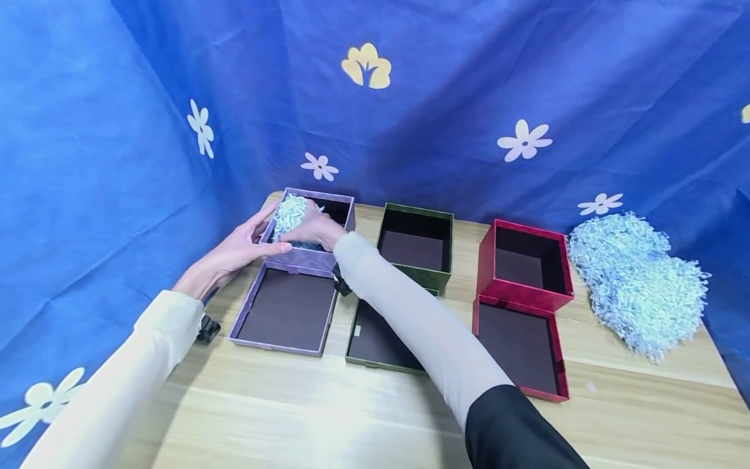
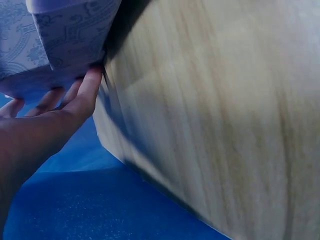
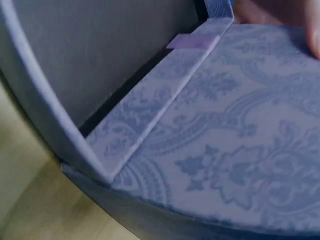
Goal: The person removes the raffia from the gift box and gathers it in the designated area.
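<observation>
A purple patterned box stands at the back left with light blue shredded paper inside, heaped to the rim at its left. My left hand holds the box's front left corner, thumb along the front and fingers on the left wall. In the left wrist view, the fingers of the left hand touch the patterned wall. My right hand reaches into the box and grips the shredded paper; some of its fingers are hidden. The right wrist view shows the box's front wall up close.
The purple lid lies in front of its box. A green box stands in the middle with its lid partly behind my right arm. Further right are a red box, its lid and a big shredded paper pile.
</observation>
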Available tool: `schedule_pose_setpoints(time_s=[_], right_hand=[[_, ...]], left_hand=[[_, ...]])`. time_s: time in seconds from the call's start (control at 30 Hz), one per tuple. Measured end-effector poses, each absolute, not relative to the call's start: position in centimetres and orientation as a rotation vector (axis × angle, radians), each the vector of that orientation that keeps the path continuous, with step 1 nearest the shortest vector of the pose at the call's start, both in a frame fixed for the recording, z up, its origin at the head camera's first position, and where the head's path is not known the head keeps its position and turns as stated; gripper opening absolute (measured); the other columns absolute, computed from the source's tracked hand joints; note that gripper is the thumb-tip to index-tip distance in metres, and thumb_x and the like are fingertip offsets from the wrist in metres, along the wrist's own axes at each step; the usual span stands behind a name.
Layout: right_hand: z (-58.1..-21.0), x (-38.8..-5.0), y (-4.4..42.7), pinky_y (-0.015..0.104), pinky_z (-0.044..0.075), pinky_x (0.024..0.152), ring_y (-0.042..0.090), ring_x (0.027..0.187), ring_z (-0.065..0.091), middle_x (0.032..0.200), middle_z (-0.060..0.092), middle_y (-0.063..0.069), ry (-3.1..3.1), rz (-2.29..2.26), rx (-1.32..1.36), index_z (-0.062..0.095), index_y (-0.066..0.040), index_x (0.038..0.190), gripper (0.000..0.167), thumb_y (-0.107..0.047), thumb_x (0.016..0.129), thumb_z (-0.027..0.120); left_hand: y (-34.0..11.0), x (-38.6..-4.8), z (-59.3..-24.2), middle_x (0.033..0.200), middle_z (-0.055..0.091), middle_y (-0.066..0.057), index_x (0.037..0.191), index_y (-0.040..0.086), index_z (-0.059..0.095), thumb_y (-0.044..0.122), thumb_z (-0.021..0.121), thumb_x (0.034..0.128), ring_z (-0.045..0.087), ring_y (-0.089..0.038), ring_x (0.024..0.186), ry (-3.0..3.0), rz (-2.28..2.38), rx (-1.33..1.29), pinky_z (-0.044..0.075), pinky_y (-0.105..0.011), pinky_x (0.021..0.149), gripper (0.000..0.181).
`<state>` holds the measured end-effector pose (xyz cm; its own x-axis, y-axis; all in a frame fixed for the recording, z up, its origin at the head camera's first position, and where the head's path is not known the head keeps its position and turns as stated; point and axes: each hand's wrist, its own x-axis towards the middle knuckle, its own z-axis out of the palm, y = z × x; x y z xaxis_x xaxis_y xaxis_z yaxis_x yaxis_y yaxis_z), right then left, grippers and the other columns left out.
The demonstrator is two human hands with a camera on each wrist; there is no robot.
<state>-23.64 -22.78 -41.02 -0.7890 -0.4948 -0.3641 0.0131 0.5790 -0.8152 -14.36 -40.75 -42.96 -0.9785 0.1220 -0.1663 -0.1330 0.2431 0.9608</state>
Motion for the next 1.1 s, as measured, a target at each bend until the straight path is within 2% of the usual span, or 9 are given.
schedule_pose_setpoints(time_s=[0.1, 0.33, 0.5, 0.63, 0.8, 0.93, 1.1], right_hand=[[-41.4, -24.0, -22.9, 0.026, 0.042, 0.112, 0.021, 0.139, 0.049, 0.163, 0.048, 0.009, 2.227, -1.196, -0.449, 0.021, -0.012, 0.173, 0.111, -0.021, 0.088, 0.092], [-41.8, -24.1, -22.5, 0.029, 0.046, 0.110, 0.022, 0.134, 0.057, 0.158, 0.055, 0.010, 2.336, -1.173, -0.489, 0.028, -0.011, 0.172, 0.106, -0.009, 0.087, 0.092], [-42.0, -24.1, -22.4, 0.030, 0.046, 0.113, 0.020, 0.140, 0.054, 0.164, 0.052, 0.003, 2.376, -1.147, -0.343, 0.036, -0.020, 0.172, 0.097, -0.009, 0.091, 0.090], [-42.3, -24.4, -22.6, 0.034, 0.047, 0.113, 0.022, 0.141, 0.054, 0.163, 0.053, 0.003, 2.375, -1.172, -0.255, 0.039, -0.023, 0.171, 0.096, -0.007, 0.091, 0.090], [-41.4, -24.1, -22.5, 0.032, 0.053, 0.105, 0.020, 0.134, 0.058, 0.163, 0.053, 0.002, 2.354, -1.205, -0.278, 0.038, -0.024, 0.172, 0.097, -0.004, 0.092, 0.088], [-39.9, -23.8, -22.0, 0.031, 0.055, 0.098, 0.020, 0.133, 0.058, 0.164, 0.051, 0.002, 2.334, -1.234, -0.341, 0.036, -0.023, 0.172, 0.096, -0.001, 0.094, 0.085], [-38.1, -23.8, -21.3, 0.032, 0.053, 0.106, 0.021, 0.144, 0.051, 0.169, 0.046, 0.003, 2.332, -1.285, -0.387, 0.033, -0.018, 0.173, 0.097, -0.002, 0.094, 0.085]], left_hand=[[-40.7, -14.4, -42.8, 0.181, 0.014, -0.004, 0.176, 0.038, 0.014, 0.017, 0.082, 0.0999, 0.013, -0.020, 0.164, 2.333, 1.790, -0.021, 0.013, -0.050, 0.131, 0.105], [-40.2, -14.5, -43.1, 0.181, 0.010, 0.000, 0.176, 0.039, 0.016, 0.023, 0.084, 0.0996, 0.009, -0.020, 0.165, 2.359, 1.747, -0.013, 0.012, -0.049, 0.131, 0.103], [-39.7, -14.3, -43.7, 0.182, 0.005, 0.000, 0.176, 0.039, 0.016, 0.023, 0.082, 0.1005, 0.006, -0.026, 0.166, 2.370, 1.724, 0.022, 0.010, -0.053, 0.131, 0.102], [-39.6, -14.0, -43.7, 0.182, 0.002, 0.003, 0.176, 0.040, 0.015, 0.026, 0.082, 0.1012, 0.003, -0.026, 0.166, 2.369, 1.716, 0.005, 0.008, -0.053, 0.131, 0.101], [-39.9, -13.6, -43.4, 0.182, 0.001, -0.004, 0.177, 0.030, 0.009, 0.028, 0.081, 0.1017, 0.003, -0.030, 0.166, 2.390, 1.685, -0.025, 0.012, -0.057, 0.130, 0.105], [-40.1, -13.4, -42.9, 0.182, 0.001, -0.011, 0.178, 0.021, 0.005, 0.031, 0.079, 0.1026, 0.004, -0.037, 0.165, 2.412, 1.631, -0.038, 0.021, -0.063, 0.127, 0.106], [-40.3, -13.3, -42.3, 0.181, 0.005, -0.016, 0.177, 0.014, 0.005, 0.032, 0.079, 0.1022, 0.007, -0.040, 0.164, 2.442, 1.595, -0.053, 0.022, -0.064, 0.126, 0.107]])
